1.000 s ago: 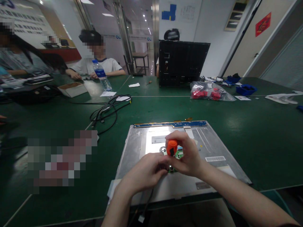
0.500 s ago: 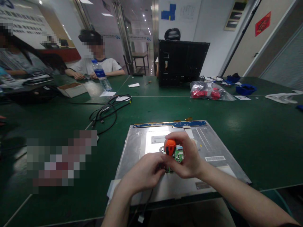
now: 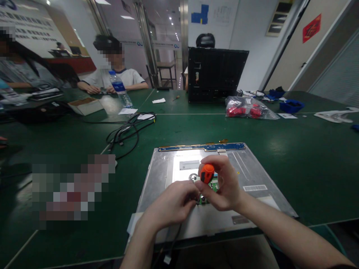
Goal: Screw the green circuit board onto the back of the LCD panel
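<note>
My right hand (image 3: 224, 183) is wrapped round a screwdriver (image 3: 207, 173) with an orange and black handle, seen nearly end-on. Its shaft and tip are hidden below the fingers. Under it lies a small green circuit board (image 3: 214, 184), on the metal back of a flat display panel (image 3: 252, 201). My left hand (image 3: 176, 200) is closed at the board's left edge, against or beside the screwdriver's lower part. What its fingertips pinch is hidden. A blue circuit strip (image 3: 193, 148) runs along the panel's far edge. A cable with a white connector (image 3: 167, 259) hangs at the near edge.
On the green table (image 3: 294, 160), a black cable coil (image 3: 126, 130) lies left of the panel. A water bottle (image 3: 120, 89), a small box (image 3: 86, 106), a black monitor (image 3: 217, 74) and a plastic bag with red items (image 3: 248, 108) stand further back. Other people sit across the table.
My right hand and the screwdriver handle shifted slightly left, then back right, and the handle's black patches have turned. My left hand stays at the board. The panel has not moved.
</note>
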`<state>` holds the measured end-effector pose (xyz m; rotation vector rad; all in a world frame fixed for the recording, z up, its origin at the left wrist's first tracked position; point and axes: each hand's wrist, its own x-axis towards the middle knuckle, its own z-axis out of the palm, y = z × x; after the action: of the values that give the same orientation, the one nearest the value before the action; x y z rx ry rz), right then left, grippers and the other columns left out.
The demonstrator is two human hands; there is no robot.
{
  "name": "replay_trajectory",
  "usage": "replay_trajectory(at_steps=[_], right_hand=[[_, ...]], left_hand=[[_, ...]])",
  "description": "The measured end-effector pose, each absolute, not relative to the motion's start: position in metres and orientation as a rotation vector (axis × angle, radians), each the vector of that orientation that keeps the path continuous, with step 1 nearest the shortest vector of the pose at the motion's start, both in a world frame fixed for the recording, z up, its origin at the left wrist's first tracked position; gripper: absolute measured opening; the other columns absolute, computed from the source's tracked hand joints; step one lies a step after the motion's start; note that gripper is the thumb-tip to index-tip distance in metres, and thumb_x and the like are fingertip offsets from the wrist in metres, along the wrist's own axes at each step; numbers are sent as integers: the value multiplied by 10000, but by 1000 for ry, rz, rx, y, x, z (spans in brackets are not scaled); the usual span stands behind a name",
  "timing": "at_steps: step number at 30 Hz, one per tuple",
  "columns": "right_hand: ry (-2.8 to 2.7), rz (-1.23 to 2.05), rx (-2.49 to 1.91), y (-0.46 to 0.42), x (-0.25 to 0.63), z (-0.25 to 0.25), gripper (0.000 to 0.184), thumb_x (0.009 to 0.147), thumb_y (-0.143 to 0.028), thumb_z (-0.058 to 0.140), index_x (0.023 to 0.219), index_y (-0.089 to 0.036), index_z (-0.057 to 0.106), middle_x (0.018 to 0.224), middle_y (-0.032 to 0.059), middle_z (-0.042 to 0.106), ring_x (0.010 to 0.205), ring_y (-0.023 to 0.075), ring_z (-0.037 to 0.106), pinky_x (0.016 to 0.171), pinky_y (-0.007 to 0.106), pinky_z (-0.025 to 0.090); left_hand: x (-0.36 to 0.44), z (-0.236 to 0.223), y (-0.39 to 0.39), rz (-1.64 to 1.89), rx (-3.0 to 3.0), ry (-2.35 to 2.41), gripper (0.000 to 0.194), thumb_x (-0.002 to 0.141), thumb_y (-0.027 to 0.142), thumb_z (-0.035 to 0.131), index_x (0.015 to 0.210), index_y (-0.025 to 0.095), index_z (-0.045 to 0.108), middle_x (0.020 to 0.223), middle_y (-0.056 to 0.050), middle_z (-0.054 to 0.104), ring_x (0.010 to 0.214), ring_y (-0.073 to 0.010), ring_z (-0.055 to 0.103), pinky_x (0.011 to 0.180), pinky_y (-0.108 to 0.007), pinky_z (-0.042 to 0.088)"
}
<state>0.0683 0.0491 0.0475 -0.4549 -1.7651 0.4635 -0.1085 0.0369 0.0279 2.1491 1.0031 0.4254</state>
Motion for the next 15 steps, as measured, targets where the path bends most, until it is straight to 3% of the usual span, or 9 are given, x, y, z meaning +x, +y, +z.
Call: replay_trajectory(at_steps=[15], right_hand=[[-1712, 430, -488, 51, 68, 46, 412, 826, -196, 651, 1203, -241, 491, 847, -2, 560, 632, 128, 561, 545, 253, 505]], left_hand=[[-111, 25, 37, 392, 2138, 1040, 136, 751, 109, 550, 844, 176, 622, 814, -27, 631, 740, -188, 551, 634, -276, 425]])
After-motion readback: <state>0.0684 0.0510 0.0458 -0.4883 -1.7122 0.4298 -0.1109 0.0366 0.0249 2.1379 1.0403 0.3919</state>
